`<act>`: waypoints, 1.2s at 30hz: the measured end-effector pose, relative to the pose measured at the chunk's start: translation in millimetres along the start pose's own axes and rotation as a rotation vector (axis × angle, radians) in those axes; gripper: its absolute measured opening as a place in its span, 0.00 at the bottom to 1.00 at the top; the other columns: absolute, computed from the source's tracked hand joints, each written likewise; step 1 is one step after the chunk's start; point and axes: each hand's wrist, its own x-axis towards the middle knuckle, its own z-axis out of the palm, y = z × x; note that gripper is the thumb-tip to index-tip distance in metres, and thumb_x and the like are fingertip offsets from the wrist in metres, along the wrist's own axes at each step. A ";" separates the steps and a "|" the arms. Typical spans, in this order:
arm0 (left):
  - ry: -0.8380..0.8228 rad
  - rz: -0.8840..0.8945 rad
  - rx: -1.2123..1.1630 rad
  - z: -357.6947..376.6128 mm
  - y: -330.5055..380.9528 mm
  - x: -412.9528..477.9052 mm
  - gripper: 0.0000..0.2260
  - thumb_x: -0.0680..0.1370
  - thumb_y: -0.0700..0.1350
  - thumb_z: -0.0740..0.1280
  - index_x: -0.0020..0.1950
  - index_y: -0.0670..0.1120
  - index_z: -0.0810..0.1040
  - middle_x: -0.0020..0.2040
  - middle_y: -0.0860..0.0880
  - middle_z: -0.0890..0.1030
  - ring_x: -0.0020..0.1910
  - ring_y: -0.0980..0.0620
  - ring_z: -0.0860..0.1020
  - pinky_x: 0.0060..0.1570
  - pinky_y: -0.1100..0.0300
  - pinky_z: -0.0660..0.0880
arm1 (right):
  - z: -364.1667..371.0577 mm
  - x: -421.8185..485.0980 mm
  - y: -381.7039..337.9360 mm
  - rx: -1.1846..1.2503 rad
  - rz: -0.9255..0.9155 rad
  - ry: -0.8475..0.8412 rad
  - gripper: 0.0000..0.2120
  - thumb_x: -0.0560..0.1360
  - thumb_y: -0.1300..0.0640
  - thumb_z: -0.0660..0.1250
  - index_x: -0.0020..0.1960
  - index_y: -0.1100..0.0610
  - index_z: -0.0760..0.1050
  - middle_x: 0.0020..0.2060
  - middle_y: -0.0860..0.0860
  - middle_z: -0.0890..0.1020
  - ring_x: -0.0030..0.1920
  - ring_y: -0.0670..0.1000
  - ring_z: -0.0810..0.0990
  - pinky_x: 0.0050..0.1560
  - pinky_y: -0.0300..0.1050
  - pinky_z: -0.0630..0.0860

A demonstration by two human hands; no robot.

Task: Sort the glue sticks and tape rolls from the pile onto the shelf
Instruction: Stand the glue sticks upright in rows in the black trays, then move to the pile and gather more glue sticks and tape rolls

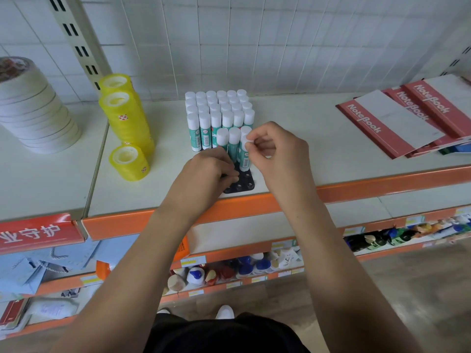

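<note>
On the shelf (293, 149), glue sticks (219, 110) were stood upright in rows in a black tray (242, 186). The front-right stick (244, 160) was pinched at its white cap by the right hand (277, 156). The left hand (206, 174) was laid w/ curled fingers on the tray; if sth was gripped could not be told. Yellow tape rolls (125, 118) were stacked to the left.

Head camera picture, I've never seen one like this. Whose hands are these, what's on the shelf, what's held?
The camera sits on a person's head, looking down at their bare hands; no machine. On the white shelf are a black holed tray of white-capped teal glue sticks, yellow tape rolls, a stack of white tape rolls and red notebooks. The right hand pinches the front glue stick by its cap. The left hand rests on the tray; its grip is hidden.
</note>
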 end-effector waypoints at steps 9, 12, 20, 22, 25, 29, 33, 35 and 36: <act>0.136 -0.105 -0.115 -41.4 -5.7 -19.9 0.03 0.75 0.43 0.71 0.45 0.46 0.84 0.43 0.52 0.84 0.40 0.55 0.80 0.42 0.52 0.78 | -2.6 -0.4 -34.2 -0.166 -0.099 0.009 0.11 0.74 0.60 0.71 0.56 0.54 0.79 0.54 0.52 0.76 0.51 0.52 0.77 0.53 0.43 0.76; 0.208 -0.201 0.002 -68.7 -21.3 -42.4 0.03 0.76 0.45 0.69 0.46 0.50 0.82 0.43 0.53 0.82 0.40 0.54 0.79 0.40 0.51 0.77 | 27.3 -0.4 -61.3 -0.063 -0.178 -0.066 0.06 0.74 0.61 0.70 0.51 0.57 0.80 0.47 0.51 0.80 0.43 0.47 0.78 0.47 0.43 0.77; 0.365 -0.502 0.239 -160.9 -87.0 -149.3 0.05 0.76 0.46 0.65 0.49 0.52 0.81 0.46 0.55 0.81 0.43 0.54 0.79 0.42 0.51 0.77 | 155.0 -18.5 -155.5 0.074 -0.313 -0.379 0.05 0.75 0.58 0.69 0.50 0.55 0.80 0.44 0.48 0.81 0.42 0.48 0.79 0.47 0.49 0.77; 0.380 -0.552 0.267 -188.1 -105.9 -180.3 0.06 0.76 0.45 0.65 0.49 0.51 0.81 0.46 0.55 0.82 0.44 0.53 0.79 0.42 0.51 0.77 | 188.8 -27.1 -186.5 0.077 -0.344 -0.451 0.05 0.76 0.57 0.69 0.51 0.54 0.80 0.45 0.49 0.81 0.44 0.48 0.79 0.49 0.50 0.77; 0.415 -0.626 0.308 -228.9 -134.1 -226.6 0.06 0.76 0.44 0.65 0.50 0.50 0.81 0.46 0.54 0.82 0.44 0.52 0.80 0.42 0.51 0.77 | 235.2 -42.5 -233.3 0.084 -0.381 -0.519 0.07 0.77 0.56 0.68 0.53 0.54 0.80 0.46 0.49 0.81 0.47 0.49 0.79 0.51 0.50 0.77; 0.411 -0.672 0.352 -272.7 -170.4 -275.7 0.07 0.78 0.45 0.64 0.53 0.49 0.80 0.48 0.53 0.81 0.46 0.51 0.79 0.43 0.51 0.77 | 289.6 -60.5 -284.1 0.069 -0.394 -0.572 0.07 0.77 0.55 0.67 0.54 0.54 0.79 0.48 0.49 0.81 0.49 0.50 0.79 0.52 0.50 0.77; 0.394 -0.667 0.381 -308.2 -207.7 -301.1 0.08 0.78 0.47 0.65 0.55 0.49 0.80 0.49 0.53 0.80 0.49 0.51 0.78 0.44 0.52 0.76 | 333.8 -68.0 -318.3 0.028 -0.375 -0.593 0.09 0.78 0.52 0.67 0.57 0.53 0.79 0.50 0.48 0.81 0.50 0.49 0.78 0.51 0.44 0.76; 0.371 -0.653 0.396 -322.3 -225.9 -303.1 0.09 0.78 0.48 0.65 0.56 0.49 0.80 0.51 0.52 0.80 0.50 0.51 0.77 0.44 0.53 0.76 | 350.6 -66.2 -328.5 0.009 -0.359 -0.594 0.10 0.78 0.52 0.66 0.57 0.53 0.79 0.50 0.48 0.80 0.51 0.48 0.77 0.49 0.41 0.74; 0.358 -0.642 0.400 -328.2 -234.9 -301.7 0.09 0.78 0.48 0.65 0.56 0.49 0.80 0.51 0.52 0.80 0.50 0.51 0.77 0.44 0.55 0.75 | 357.6 -63.9 -332.0 0.002 -0.347 -0.589 0.10 0.78 0.53 0.66 0.57 0.53 0.79 0.50 0.48 0.80 0.50 0.48 0.77 0.48 0.40 0.73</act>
